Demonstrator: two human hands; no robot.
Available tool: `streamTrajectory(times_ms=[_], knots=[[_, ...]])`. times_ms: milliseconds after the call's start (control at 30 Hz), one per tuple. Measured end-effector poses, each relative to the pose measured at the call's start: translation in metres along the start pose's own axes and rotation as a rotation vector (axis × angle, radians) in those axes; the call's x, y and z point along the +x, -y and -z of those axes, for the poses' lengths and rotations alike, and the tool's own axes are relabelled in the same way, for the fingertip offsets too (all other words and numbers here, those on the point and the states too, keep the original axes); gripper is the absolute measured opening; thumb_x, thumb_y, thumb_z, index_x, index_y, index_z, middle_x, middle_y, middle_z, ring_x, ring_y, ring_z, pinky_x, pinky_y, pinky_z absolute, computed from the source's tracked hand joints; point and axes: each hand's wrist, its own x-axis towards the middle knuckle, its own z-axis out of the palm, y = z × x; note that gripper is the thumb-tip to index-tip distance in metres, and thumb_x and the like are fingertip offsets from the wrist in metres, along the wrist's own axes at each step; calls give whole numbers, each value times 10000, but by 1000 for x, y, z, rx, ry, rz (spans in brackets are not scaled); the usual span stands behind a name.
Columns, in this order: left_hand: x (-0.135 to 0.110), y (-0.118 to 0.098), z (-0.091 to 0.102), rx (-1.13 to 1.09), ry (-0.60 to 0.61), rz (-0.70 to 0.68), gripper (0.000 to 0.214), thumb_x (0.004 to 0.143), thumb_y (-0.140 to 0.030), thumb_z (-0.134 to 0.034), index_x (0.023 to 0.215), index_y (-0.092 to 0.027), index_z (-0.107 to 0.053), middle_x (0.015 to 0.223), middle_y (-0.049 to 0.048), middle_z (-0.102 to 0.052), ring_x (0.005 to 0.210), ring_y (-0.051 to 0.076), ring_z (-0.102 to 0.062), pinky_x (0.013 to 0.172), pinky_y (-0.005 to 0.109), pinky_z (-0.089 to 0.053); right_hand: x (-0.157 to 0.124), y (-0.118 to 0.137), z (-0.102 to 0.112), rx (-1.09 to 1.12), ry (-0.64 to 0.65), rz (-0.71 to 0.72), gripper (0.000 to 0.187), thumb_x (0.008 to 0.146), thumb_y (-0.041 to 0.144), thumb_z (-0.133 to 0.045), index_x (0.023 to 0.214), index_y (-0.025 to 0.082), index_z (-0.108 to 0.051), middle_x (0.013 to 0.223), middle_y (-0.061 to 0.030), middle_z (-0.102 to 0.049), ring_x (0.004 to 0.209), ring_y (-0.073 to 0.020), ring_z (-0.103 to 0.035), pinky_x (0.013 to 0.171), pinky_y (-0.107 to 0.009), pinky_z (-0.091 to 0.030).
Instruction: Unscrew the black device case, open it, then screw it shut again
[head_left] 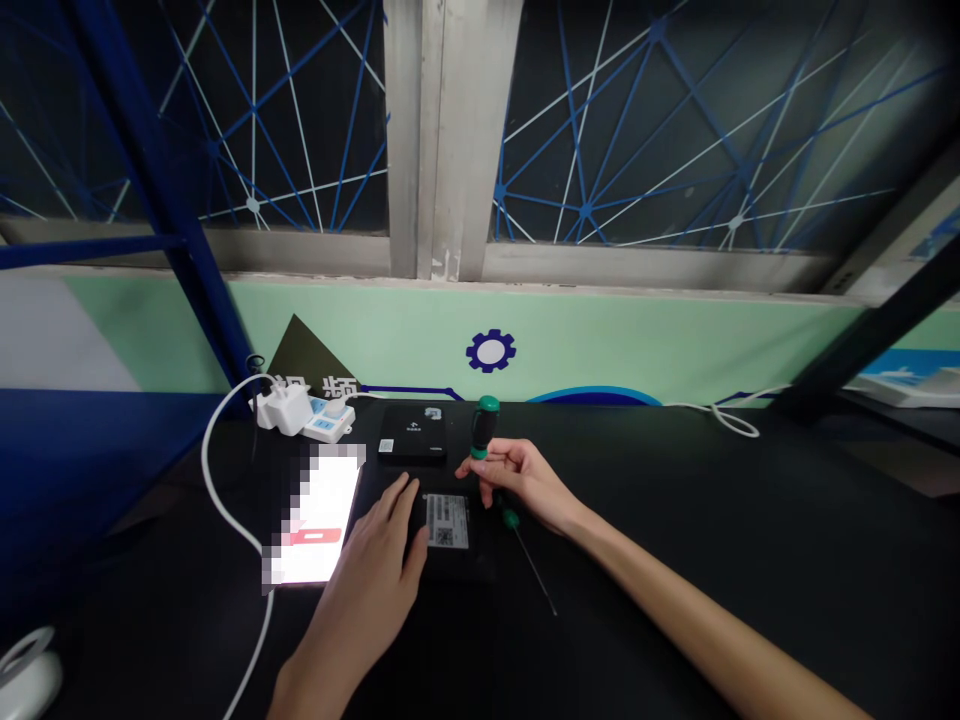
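Observation:
A thin black box-like device [459, 565] with a white printed label [448, 521] lies flat on the dark table. My left hand [384, 535] rests along the device's left side, its fingers stretched out and pointing away from me. Above the device's far right corner, my right hand [517, 475] pinches a screwdriver [485, 425] with a green and black handle, held upright. Its tip is hidden behind my fingers. A second screwdriver [534, 568], green-handled with a long thin shaft, lies just right of the device.
Behind the device sits a black flat box [413, 435]. To the left are a glowing, partly pixelated tablet-like screen [319, 515], a white power strip [328, 420] with plugs, and a white cable [214, 480]. Another white cable [731, 418] lies along the wall at right.

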Motion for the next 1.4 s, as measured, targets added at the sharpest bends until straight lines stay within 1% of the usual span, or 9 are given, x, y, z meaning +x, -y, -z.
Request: streamTrajectory(times_ms=[167,300,500,633,800,933,1067,1267,1400], knots=[[0,0,-1,-4,-19,-7,557,1003,-398,-328,1512,-179,-379,1586,110,-383,1431,278,-410,1144,471,-392,1,-6,4,-18,10,13,365,822,514,-727,882,157,-770,593,-10,-655,511,-137,-573,595,-299,-477],[0,0,0,3,-4,5,572,1005,-408,-319,1527,-176,-355,1594,107,-369,1434,275,-405,1145,468,-392,1,-4,4,-37,8,20,357,835,509,-713,859,158,-772,650,-12,-662,479,-105,-530,553,-279,-440],[1,1,0,1,-24,-9,557,1004,-395,-330,1516,-181,-370,1587,112,-382,1427,282,-414,1136,473,-400,-1,0,2,-67,-18,12,382,860,523,-675,883,153,-766,478,56,-483,414,-73,-392,492,-256,-366],[1,0,0,-2,-18,-5,557,1004,-406,-325,1512,-182,-378,1586,108,-384,1435,279,-403,1143,467,-394,-1,-2,1,-100,-41,41,367,843,520,-692,901,168,-781,629,24,-537,442,-66,-409,460,-255,-348],[0,-1,1,-2,-12,-4,563,1003,-401,-327,1517,-176,-369,1586,115,-381,1430,282,-411,1138,476,-400,1,-2,-2,-58,-79,8,341,819,493,-724,891,161,-758,779,-9,-598,445,-43,-376,405,-231,-259],[1,0,0,-3,-17,-17,551,1004,-400,-326,1510,-189,-380,1589,108,-378,1426,282,-418,1132,476,-407,2,1,-2,5,-123,-31,355,745,477,-798,854,165,-668,782,-8,-663,414,-38,-367,376,-210,-239],[1,0,0,15,-13,-13,565,1001,-395,-315,1517,-169,-369,1590,114,-373,1434,277,-404,1147,470,-391,2,4,-2,19,-116,-21,382,704,449,-838,809,170,-599,770,-4,-701,389,-29,-341,372,-205,-227],[1,1,0,-9,-19,-10,563,1001,-403,-327,1514,-176,-376,1588,116,-378,1428,290,-412,1137,484,-403,2,4,-3,13,-117,-38,420,699,476,-838,769,175,-554,767,-18,-718,380,-28,-336,374,-207,-196],[0,2,-2,-15,-56,-31,541,1000,-391,-347,1501,-193,-399,1567,112,-415,1413,285,-436,1122,467,-418,2,2,-2,19,-107,-36,438,700,501,-830,750,182,-533,787,-32,-739,376,-30,-332,369,-211,-196]])
